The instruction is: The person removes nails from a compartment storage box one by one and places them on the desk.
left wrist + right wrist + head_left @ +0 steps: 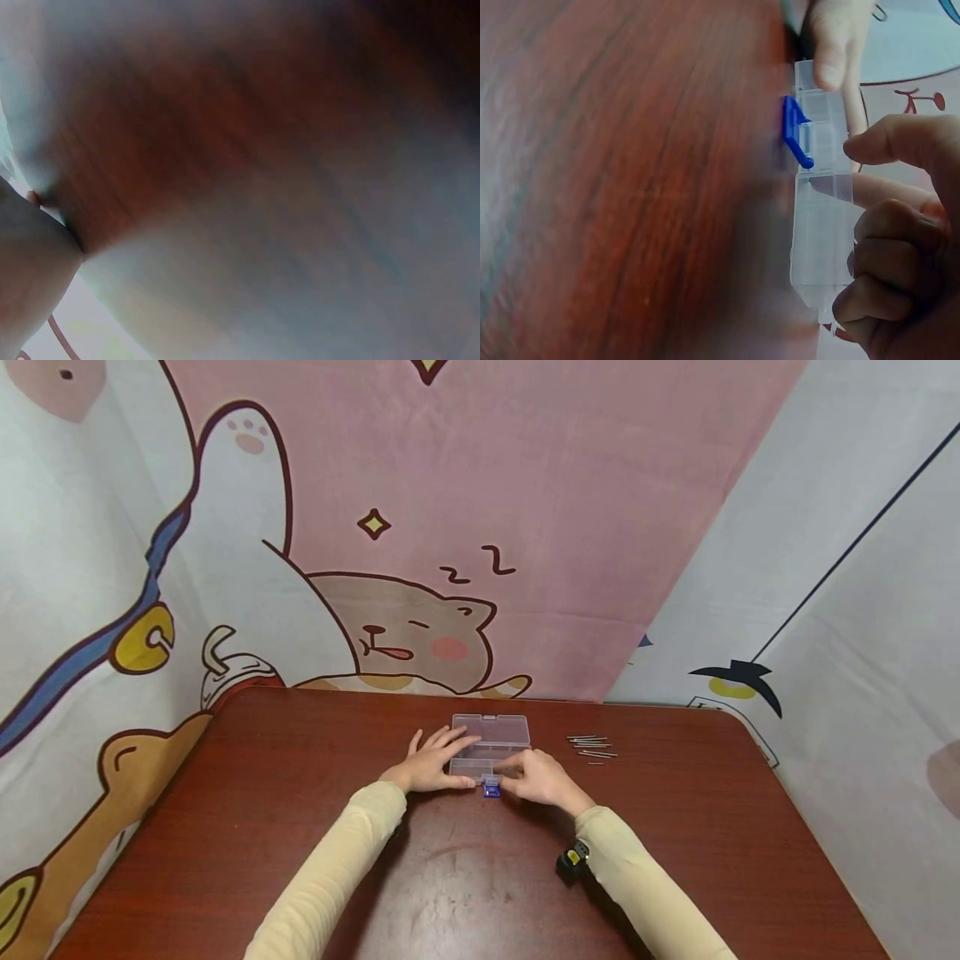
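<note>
Blue latch (491, 790) juts from near wall of clear plastic compartment box (474, 768), between hands. Left hand (431, 767) spread along box's left side. Right hand (536, 777): index inside box, visible through wall only in right-wrist view; other fingers curled; pinch, cannot tell. Slim metal rods (592, 745) rightward. Transparent lid (491, 729) open behind.
</note>
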Action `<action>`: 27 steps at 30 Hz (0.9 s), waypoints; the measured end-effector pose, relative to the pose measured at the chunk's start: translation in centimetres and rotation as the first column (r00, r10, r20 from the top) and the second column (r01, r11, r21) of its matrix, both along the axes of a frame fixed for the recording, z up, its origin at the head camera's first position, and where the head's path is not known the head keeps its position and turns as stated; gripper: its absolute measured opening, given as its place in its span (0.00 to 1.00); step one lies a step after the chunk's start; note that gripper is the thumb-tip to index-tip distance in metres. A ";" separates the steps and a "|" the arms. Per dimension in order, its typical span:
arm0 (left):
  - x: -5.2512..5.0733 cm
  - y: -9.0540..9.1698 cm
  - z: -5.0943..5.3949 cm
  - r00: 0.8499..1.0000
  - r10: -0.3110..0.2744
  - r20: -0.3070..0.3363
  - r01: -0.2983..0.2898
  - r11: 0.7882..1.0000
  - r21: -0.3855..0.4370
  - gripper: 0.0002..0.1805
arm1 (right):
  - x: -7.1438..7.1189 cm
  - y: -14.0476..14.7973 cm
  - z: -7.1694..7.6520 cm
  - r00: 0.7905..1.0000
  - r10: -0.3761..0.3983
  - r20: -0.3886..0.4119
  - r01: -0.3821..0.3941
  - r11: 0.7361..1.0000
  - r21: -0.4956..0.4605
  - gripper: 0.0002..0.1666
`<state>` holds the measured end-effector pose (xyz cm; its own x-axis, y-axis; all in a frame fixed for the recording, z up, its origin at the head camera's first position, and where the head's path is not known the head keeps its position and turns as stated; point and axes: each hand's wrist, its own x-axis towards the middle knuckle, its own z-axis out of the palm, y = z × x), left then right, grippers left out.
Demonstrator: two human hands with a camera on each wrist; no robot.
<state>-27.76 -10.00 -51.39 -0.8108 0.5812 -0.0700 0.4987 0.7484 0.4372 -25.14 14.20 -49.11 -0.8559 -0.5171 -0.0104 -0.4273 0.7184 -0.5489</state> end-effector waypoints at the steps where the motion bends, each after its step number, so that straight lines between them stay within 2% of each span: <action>1: 0.0 0.0 0.1 1.000 -0.001 -0.001 0.001 1.000 0.002 0.44 | 0.0 0.0 0.0 1.000 -0.001 0.003 0.001 1.000 0.015 0.18; 5: 0.2 0.1 0.2 1.000 -0.004 0.002 0.004 1.000 0.004 0.43 | 0.3 -0.1 0.3 1.000 -0.005 0.009 0.005 0.999 0.043 0.18; 14: 0.2 0.2 0.1 1.000 -0.002 0.003 0.002 1.000 -0.003 0.43 | 0.6 0.3 0.3 1.000 0.017 0.004 -0.017 1.000 -0.011 0.17; 21: 0.2 0.1 0.3 1.000 -0.001 -0.003 0.001 1.000 0.020 0.43 | 0.3 0.3 0.3 0.990 0.110 -0.089 -0.101 0.990 0.097 0.17; 27: 0.1 0.0 0.0 1.000 0.006 -0.001 -0.006 1.000 0.019 0.43 | 0.3 0.2 0.2 0.991 0.105 -0.082 -0.096 0.990 0.102 0.17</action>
<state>-27.63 -9.99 -51.35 -0.8145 0.5773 -0.0580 0.4945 0.7430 0.4511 -24.87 14.40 -48.93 -0.7996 -0.6004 0.0073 -0.5430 0.7178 -0.4359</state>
